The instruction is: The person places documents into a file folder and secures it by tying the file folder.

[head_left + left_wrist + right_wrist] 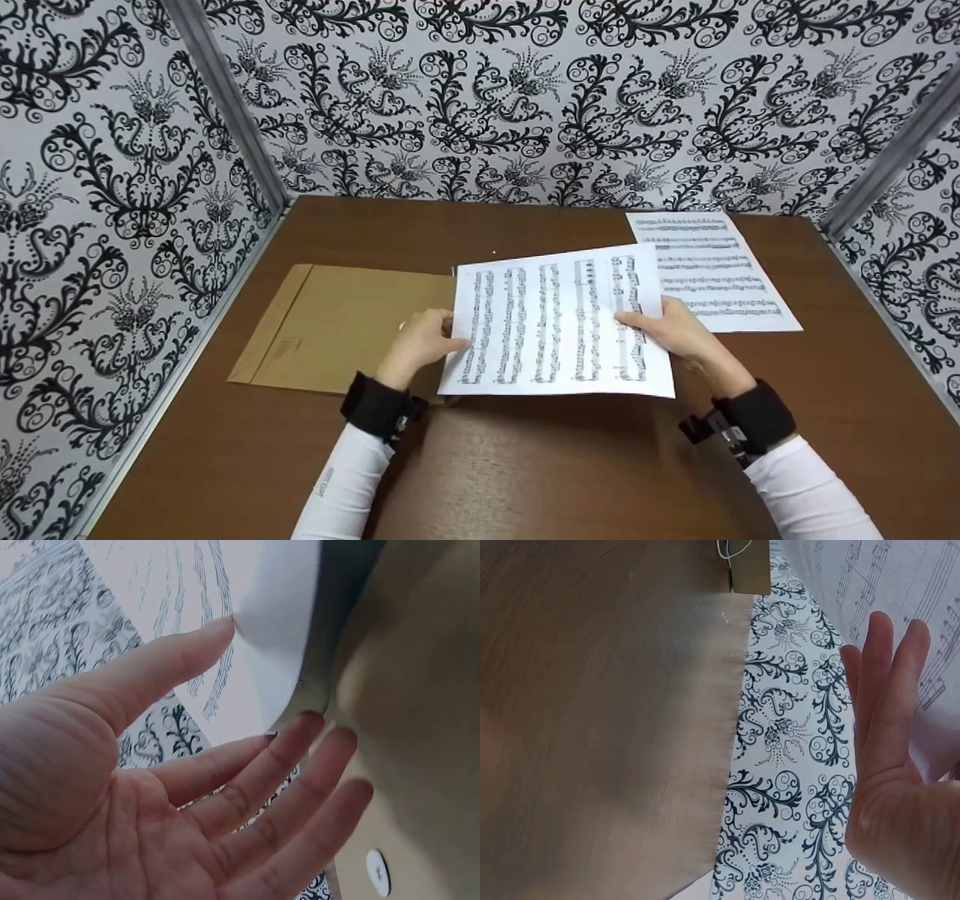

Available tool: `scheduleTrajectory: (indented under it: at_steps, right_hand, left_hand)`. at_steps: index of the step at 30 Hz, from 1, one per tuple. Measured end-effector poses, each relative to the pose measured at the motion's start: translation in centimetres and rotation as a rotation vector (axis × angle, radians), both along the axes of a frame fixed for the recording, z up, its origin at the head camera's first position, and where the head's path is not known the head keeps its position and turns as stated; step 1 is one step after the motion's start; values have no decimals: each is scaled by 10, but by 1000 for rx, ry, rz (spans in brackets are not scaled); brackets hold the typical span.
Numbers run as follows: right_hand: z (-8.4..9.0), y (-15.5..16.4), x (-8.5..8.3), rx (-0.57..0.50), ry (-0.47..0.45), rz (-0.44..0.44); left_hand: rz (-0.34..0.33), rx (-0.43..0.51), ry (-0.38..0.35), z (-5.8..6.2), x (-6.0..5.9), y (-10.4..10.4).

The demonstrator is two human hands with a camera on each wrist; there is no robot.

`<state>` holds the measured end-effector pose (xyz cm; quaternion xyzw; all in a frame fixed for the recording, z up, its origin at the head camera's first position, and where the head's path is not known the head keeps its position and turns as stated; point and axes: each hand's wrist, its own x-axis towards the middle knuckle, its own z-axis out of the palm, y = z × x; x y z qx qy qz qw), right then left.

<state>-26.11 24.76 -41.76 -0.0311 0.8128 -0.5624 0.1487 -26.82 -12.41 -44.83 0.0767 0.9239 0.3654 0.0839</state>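
A sheet of printed music [559,322] is held up over the table between both hands, its staves running up and down in the head view. The left hand [426,343] pinches its left edge, thumb on the printed face and fingers behind; the left wrist view shows the paper [262,637] bowing near the thumb. At the right edge, the right hand [671,326] grips with its thumb over the print and its fingers [889,690] stretched along the back. Below the left hand lies a brown envelope [352,322], partly covered by the sheet.
A second music sheet [720,277] lies at the back right of the brown table [510,465], overlapped by the held one. A round white button [379,871] sits on the envelope. Patterned panels [525,97] enclose the table at the back and sides.
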Motion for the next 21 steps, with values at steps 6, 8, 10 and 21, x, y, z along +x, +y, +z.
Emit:
scheduleTrajectory:
  at_steps: [6,8,10,21]
  right_hand:
    - [0,1,-3,23,17,16]
    - [-1,1,-3,25,18,19]
    - [-1,1,-4,25,19,21]
    - [-7,4,-3,35,22,20]
  left_hand:
    - [15,-68,57,-5,2,8]
    - [21,-99,61,-6,3,10]
    - [31,-142,64,-8,4,13]
    - [44,-383,179,-23,6,22]
